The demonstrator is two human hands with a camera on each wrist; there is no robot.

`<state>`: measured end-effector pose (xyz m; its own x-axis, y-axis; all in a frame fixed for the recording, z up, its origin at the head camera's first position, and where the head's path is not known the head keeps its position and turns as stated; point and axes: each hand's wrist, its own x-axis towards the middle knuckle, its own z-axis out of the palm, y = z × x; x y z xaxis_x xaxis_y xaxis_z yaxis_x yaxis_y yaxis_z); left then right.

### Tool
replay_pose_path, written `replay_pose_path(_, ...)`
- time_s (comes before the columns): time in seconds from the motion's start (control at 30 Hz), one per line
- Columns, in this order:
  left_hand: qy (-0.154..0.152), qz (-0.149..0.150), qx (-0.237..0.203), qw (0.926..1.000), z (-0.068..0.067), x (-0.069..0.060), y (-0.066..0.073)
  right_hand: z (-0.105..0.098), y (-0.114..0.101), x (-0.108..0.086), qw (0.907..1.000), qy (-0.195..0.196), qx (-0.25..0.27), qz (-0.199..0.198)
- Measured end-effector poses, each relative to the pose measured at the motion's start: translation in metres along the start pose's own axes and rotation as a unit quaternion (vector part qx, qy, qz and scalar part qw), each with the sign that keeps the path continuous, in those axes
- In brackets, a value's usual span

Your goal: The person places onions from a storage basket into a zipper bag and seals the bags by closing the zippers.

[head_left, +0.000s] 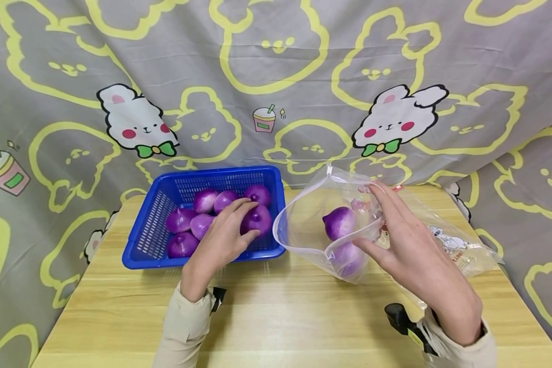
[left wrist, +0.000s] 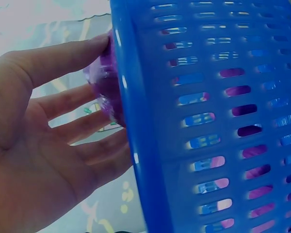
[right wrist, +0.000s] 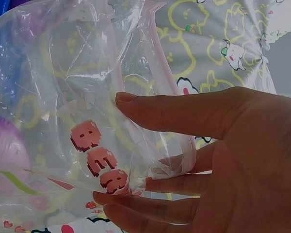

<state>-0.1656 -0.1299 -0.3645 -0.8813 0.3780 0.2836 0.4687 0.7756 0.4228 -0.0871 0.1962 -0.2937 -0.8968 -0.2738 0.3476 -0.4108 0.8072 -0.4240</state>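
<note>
In the head view, a blue basket (head_left: 140, 240) holds several purple onions (head_left: 182, 245). My left hand (head_left: 225, 230) reaches over its near rim, thumb and fingers around an onion (head_left: 259, 221) at the right end. The left wrist view shows the thumb against that onion (left wrist: 104, 82), partly hidden by the basket wall (left wrist: 155, 121). To the right, a clear zip bag (head_left: 303, 214) stands with its mouth spread towards the basket. Two onions (head_left: 340, 223) show in it. My right hand (head_left: 418, 255) holds the bag's right side, thumb and fingers apart on the plastic.
More clear printed plastic (head_left: 460, 250) lies on the wooden table (head_left: 276, 317) beyond the right hand. A grey cartoon-print cloth (head_left: 303, 66) hangs behind the table. Dark wrist straps (head_left: 400, 319) show near the sleeves.
</note>
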Motion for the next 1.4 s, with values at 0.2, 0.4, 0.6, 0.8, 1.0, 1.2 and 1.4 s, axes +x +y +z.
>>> replay_pose_path(0.2, 0.017, 0.006, -0.001, 0.9998, -0.004, -0.002, 0.003, 0.0, 0.0, 0.0, 1.0, 0.0, 0.001, -0.004)
replay_pose_path(0.4, 0.044, 0.015, -0.005, 0.9989, -0.01, -0.003, 0.007, 0.0, 0.0, 0.0, 1.0, -0.002, 0.0, -0.003)
replay_pose_path(0.6, 0.079, 0.02, -0.017, 0.9966, -0.017, -0.006, 0.013, 0.0, 0.0, 0.0, 1.0, -0.003, -0.001, -0.003)
replay_pose_path(0.8, 0.121, 0.032, -0.026, 0.9919, -0.021, -0.008, 0.018, 0.0, 0.0, 0.0, 1.0, -0.009, -0.002, 0.003)
replay_pose_path(1.0, 0.151, 0.039, -0.038, 0.9871, -0.025, -0.009, 0.022, 0.0, 0.0, 0.001, 0.9999, -0.011, -0.004, 0.004)
replay_pose_path(1.2, 0.186, 0.054, -0.042, 0.9801, -0.03, -0.013, 0.029, 0.001, 0.0, 0.001, 0.9999, -0.008, -0.01, -0.006)
replay_pose_path(1.4, 0.198, 0.07, -0.056, 0.9761, -0.033, -0.016, 0.037, 0.001, -0.001, 0.002, 0.9999, -0.007, -0.011, 0.002)
